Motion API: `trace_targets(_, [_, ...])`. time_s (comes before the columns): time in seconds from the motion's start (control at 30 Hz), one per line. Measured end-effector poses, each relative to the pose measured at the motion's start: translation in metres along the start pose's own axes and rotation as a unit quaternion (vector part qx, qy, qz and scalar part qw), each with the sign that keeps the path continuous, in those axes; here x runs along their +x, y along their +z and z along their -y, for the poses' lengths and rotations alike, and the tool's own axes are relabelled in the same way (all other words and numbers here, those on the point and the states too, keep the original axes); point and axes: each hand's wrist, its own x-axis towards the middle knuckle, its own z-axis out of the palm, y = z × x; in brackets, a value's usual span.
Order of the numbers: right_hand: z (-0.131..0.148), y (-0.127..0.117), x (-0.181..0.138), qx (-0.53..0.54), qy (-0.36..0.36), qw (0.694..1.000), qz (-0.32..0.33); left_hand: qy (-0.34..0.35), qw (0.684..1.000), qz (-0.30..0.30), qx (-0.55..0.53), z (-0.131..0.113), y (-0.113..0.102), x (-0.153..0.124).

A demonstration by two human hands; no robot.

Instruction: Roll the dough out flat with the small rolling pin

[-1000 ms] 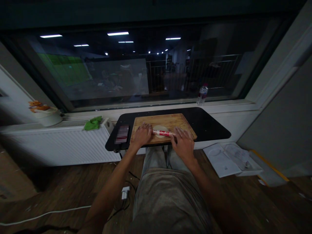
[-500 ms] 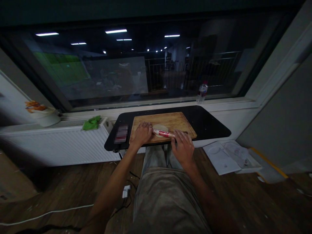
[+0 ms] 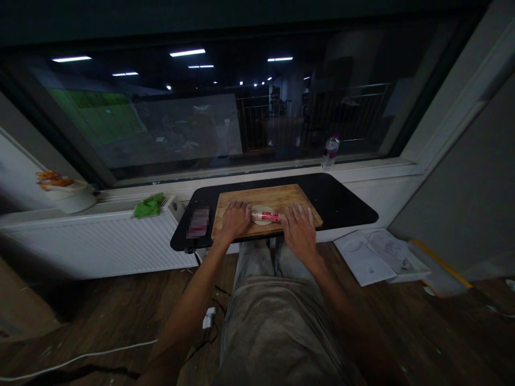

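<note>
A rolling pin [image 3: 267, 216] in clear wrap with a red label lies across a flat round piece of pale dough [image 3: 262, 208]. The dough rests on a wooden cutting board [image 3: 277, 194]. Over the pin's left end is my left hand [image 3: 236, 219], its fingers bent across it. My right hand [image 3: 300, 228] lies over the right end, its fingers stretched forward and powdery pale. Both ends of the pin are hidden beneath my hands.
Under the board is a black table [image 3: 346, 201], with a blurred-out flat item [image 3: 198, 222] at its left. A plastic bottle [image 3: 330, 153] stands on the windowsill. A green cloth [image 3: 148, 206] and white pot [image 3: 72, 197] sit on the radiator [image 3: 116, 238]. Open white packaging [image 3: 364, 260] lies on the floor.
My right hand has moved forward along with its end of the rolling pin, which now lies more level. Its fingers have straightened and cover the pin's right tip. My left hand has barely moved.
</note>
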Motion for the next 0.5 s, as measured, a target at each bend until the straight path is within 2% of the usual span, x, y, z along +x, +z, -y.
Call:
trace_targets(0.27, [-0.012,0.008,0.04,-0.027,0.02,0.997,0.074,-0.045,0.999,0.022,-0.001,-0.006,-0.008,0.006])
trace_targets(0.5, [-0.016,0.012,0.073,-0.043,0.053,0.987,0.147,-0.053,0.997,0.062,0.017,-0.011,-0.021,0.021])
